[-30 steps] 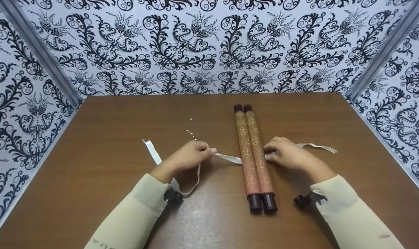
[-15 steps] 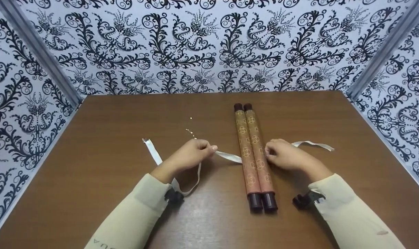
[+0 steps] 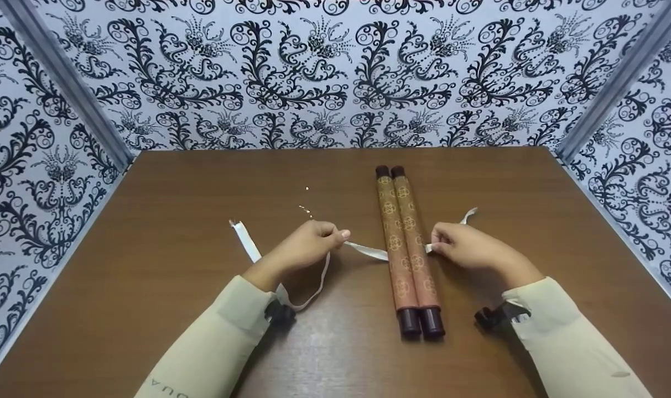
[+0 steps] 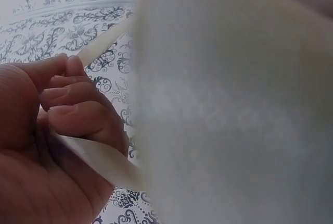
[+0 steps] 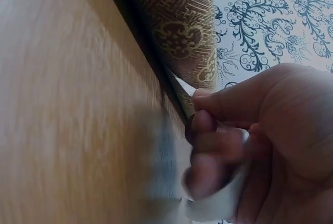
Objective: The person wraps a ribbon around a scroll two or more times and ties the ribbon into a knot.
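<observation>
A scroll [image 3: 395,240] lies rolled up as two parallel rolls, in gold-to-pink patterned cloth with dark end knobs. A thin white ribbon [image 3: 368,252] runs beneath both rolls and shows on either side. Left of the scroll, my left hand [image 3: 302,247] pinches the ribbon between thumb and forefinger; in the left wrist view the ribbon [image 4: 104,162] also passes through the palm under the curled fingers. My right hand [image 3: 473,246] pinches the ribbon close to the scroll's right side. In the right wrist view, the patterned cloth [image 5: 179,34] is just beyond the fingertips, and the lower fingers are blurred.
The brown wooden table [image 3: 202,182] has patterned black-and-white walls [image 3: 313,72] at the back and sides. A loose ribbon end [image 3: 245,241] lies to the left, another [image 3: 469,214] behind the right hand. Small bright specks [image 3: 306,210] show on the table.
My right hand has shifted slightly right from the scroll's edge, and the ribbon's loose right end has drawn in toward that hand. The left hand and the scroll stay nearly still.
</observation>
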A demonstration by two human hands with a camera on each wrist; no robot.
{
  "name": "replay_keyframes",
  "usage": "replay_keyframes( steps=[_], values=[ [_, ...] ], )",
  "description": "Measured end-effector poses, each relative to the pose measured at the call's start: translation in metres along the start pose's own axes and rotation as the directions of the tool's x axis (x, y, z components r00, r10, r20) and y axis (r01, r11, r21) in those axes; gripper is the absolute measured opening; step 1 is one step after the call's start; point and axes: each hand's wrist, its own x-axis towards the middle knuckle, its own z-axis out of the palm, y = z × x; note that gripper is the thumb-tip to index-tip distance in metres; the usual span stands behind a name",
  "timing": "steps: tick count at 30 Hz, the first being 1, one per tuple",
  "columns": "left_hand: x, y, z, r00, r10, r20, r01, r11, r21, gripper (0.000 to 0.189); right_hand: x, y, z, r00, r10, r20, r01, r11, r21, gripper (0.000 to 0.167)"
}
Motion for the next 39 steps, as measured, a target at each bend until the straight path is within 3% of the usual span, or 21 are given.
replay_keyframes(
  steps=[6,13,27,34,39],
  values=[
    [0.002,-0.001,0.000,1.000,0.007,-0.023,-0.007,1.000,-0.011,0.044,-0.002,0.003,-0.007,1.000,-0.010,0.017,0.010,1.000,-0.007,0.007],
    [0.001,0.000,-0.001,0.999,0.018,-0.037,-0.020,0.999,-0.046,0.044,-0.004,0.012,-0.017,0.998,-0.043,0.054,0.043,0.999,-0.002,0.012],
    [0.001,0.000,-0.002,0.999,-0.048,0.011,0.049,0.984,-0.173,0.048,-0.017,0.025,-0.040,0.999,0.031,-0.038,-0.030,0.999,0.041,0.016],
    [0.001,0.001,-0.002,0.998,-0.055,0.029,0.060,0.971,-0.230,0.050,-0.025,0.036,-0.051,0.989,0.135,-0.054,-0.123,0.975,0.187,0.017],
    [0.003,0.000,-0.002,0.998,-0.063,0.029,0.068,0.953,-0.294,0.050,-0.032,0.042,-0.057,0.982,0.174,-0.076,-0.153,0.962,0.225,0.020]
  ],
)
